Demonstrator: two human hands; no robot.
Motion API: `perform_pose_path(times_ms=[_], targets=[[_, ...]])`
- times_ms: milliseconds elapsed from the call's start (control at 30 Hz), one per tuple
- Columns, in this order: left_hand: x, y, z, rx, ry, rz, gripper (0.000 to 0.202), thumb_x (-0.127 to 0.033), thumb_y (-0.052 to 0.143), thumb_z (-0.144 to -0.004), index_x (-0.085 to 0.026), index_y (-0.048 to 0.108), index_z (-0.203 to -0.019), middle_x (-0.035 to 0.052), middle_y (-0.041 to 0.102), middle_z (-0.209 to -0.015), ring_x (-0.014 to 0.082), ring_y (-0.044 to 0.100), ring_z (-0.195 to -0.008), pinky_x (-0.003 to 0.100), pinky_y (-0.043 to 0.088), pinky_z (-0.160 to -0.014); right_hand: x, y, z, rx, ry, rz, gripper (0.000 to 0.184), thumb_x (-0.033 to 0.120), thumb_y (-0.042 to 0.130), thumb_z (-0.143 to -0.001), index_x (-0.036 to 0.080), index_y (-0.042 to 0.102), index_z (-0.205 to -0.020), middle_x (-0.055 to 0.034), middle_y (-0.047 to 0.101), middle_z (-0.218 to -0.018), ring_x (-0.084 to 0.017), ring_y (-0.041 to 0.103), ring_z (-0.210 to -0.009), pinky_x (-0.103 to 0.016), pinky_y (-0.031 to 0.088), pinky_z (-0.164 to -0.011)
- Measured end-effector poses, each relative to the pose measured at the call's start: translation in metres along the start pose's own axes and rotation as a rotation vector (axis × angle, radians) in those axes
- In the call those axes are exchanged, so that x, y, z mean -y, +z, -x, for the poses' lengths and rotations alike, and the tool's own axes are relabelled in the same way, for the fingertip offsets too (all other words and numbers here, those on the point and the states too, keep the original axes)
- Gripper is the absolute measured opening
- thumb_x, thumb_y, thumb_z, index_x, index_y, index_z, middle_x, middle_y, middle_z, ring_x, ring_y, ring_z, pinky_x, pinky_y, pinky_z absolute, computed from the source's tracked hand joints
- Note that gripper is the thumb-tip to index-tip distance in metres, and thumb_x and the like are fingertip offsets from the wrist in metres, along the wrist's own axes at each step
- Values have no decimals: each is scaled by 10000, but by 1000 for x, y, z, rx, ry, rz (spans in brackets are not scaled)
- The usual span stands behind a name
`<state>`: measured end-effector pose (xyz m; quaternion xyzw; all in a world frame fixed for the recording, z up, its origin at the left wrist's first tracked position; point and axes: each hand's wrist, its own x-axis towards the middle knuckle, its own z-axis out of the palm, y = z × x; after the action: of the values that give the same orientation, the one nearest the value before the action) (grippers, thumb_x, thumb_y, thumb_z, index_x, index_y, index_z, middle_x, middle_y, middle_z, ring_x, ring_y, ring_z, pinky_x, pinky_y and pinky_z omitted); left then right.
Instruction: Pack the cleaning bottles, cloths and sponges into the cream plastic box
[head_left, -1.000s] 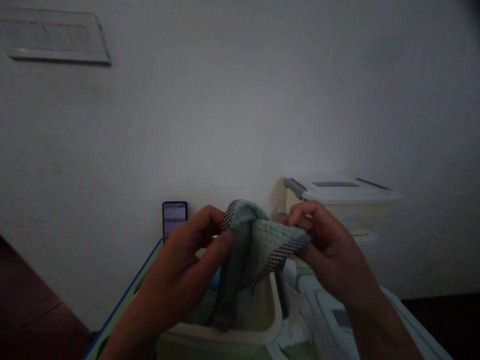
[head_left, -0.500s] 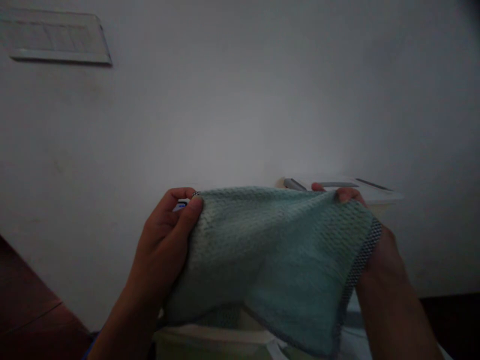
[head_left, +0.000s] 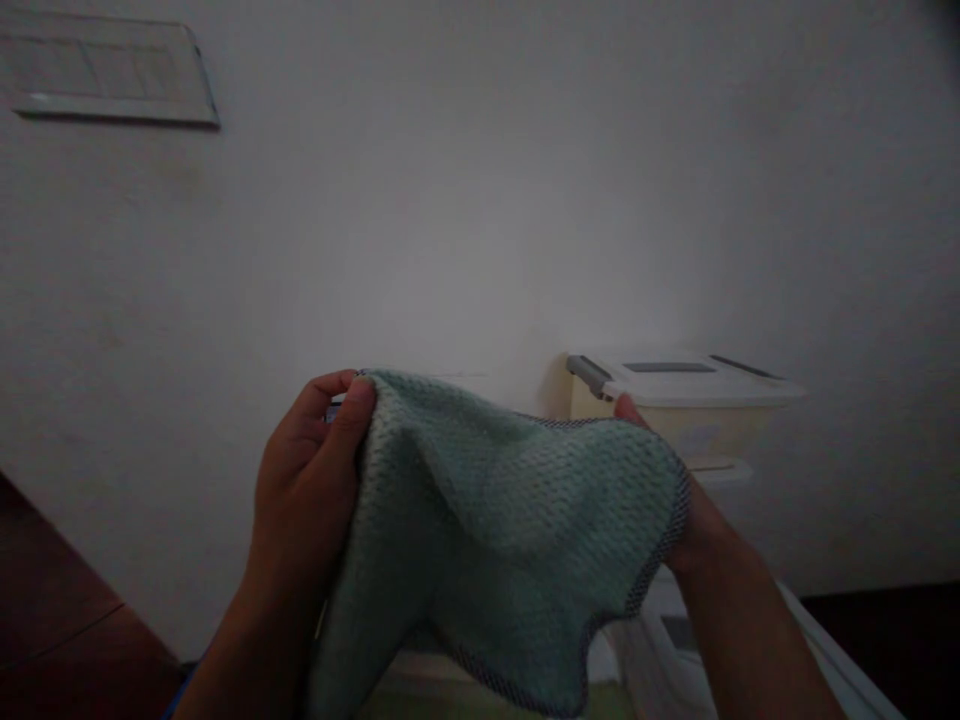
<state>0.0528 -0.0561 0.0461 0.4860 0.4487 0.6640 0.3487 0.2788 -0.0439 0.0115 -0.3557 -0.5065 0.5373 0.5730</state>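
A pale green textured cleaning cloth [head_left: 517, 500] with a dark checked border hangs in front of me. My left hand [head_left: 319, 470] pinches its upper left corner between thumb and fingers. The cloth sags in folds between the hands, and its lower edge hangs wavy. Behind its right part is my right hand [head_left: 697, 525], with the cloth lying against it. One fingertip shows past the top edge; the other fingers are covered, so their grip is hidden. A small dark-edged object with a bluish face [head_left: 334, 411] shows behind the left fingers, mostly covered.
A white-lidded storage box [head_left: 675, 395] with grey handles stands against the pale wall [head_left: 480, 200] at right. More white lidded boxes [head_left: 667, 640] are below, partly behind the cloth. A framed panel [head_left: 112, 75] is at upper left, reddish floor [head_left: 60, 600] at lower left.
My right hand has moved left and slightly down, and its thumb no longer shows over the top edge. The cloth has gone from stretched to slack. My left hand shifted slightly left, still pinching.
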Motion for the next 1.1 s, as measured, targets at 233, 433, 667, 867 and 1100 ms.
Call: perform_pose_path(times_ms=[233,433,667,867,1100], targets=[[-12,3,11,166,-1,40,155,-341,608,-797,-232,522,-866,-89,511,-494,62,432,-375,143,352,-381,2,-8,8,397,164,142,608,626,510,-784,210,519,-1227,-110,610,-1189,-241,594,-1065,-377,433,-894],[-10,3,17,310,-52,37,171,-353,622,-772,-230,554,-870,-61,558,-488,89,476,-390,165,366,-381,1,-2,13,436,105,535,707,438,673,-753,233,347,-1346,-99,573,-1212,-223,557,-1089,-399,414,-929],[-10,-8,28,499,187,-19,94,-322,624,-781,-287,711,-786,-27,654,-590,112,557,-487,172,400,-400,2,17,24,530,-8,722,773,363,765,-657,274,420,-1342,-72,530,-1292,-260,500,-1167,-406,415,-969],[-10,-9,23,622,267,-106,159,-265,590,-825,-355,715,-862,-51,692,-674,106,593,-586,147,431,-479,8,34,29,530,-124,630,515,238,706,-730,295,546,-1216,-9,615,-1143,-207,557,-1057,-330,453,-891],[-11,-19,10,959,49,-249,388,-320,723,-668,-230,657,-1039,14,670,-759,174,584,-621,241,507,-539,17,22,29,292,-53,501,179,397,565,-854,228,622,-839,33,571,-744,-115,529,-685,-215,425,-615]])
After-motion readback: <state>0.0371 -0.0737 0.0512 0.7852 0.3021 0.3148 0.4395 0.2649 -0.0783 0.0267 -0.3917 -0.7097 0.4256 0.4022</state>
